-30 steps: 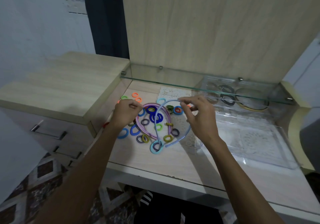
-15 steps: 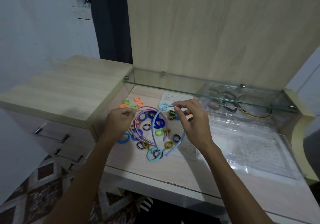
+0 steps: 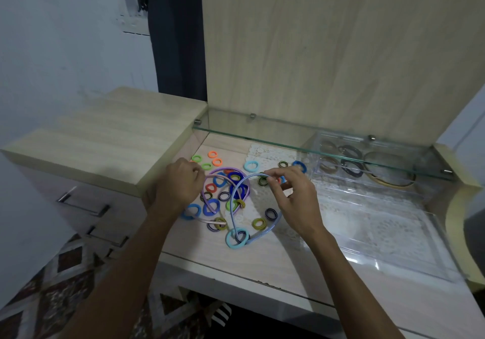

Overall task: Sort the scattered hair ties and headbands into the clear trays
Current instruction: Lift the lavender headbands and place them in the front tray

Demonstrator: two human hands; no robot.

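Headbands come first for us, because they lie over the hair ties and tangle the pile. Our right hand (image 3: 294, 199) pinches the crown of the blue headband (image 3: 237, 194) between thumb and fingertips, at about twelve o'clock on its arch, so that the two legs hang free and can lift clear of the rings they straddle. Our left hand (image 3: 178, 186) is curled at about nine o'clock of the pile, knuckles up, at the crown of the pink headband (image 3: 207, 181); we cannot tell whether the fingers actually grip it, since the back of the hand hides them.

Beneath the pink one lies a purple headband (image 3: 231, 172), and around all three the hair ties (image 3: 252, 166) are scattered on the worktop (image 3: 262, 260), some on a lace mat (image 3: 259, 152).

At three o'clock of our right hand stands the large clear tray (image 3: 393, 265), holding nothing we can see and wide enough, we judge, for headbands. At one o'clock, under the glass shelf (image 3: 288, 128), the smaller divided tray (image 3: 317, 141) already holds several bands, so sorting is under way but mostly ahead.
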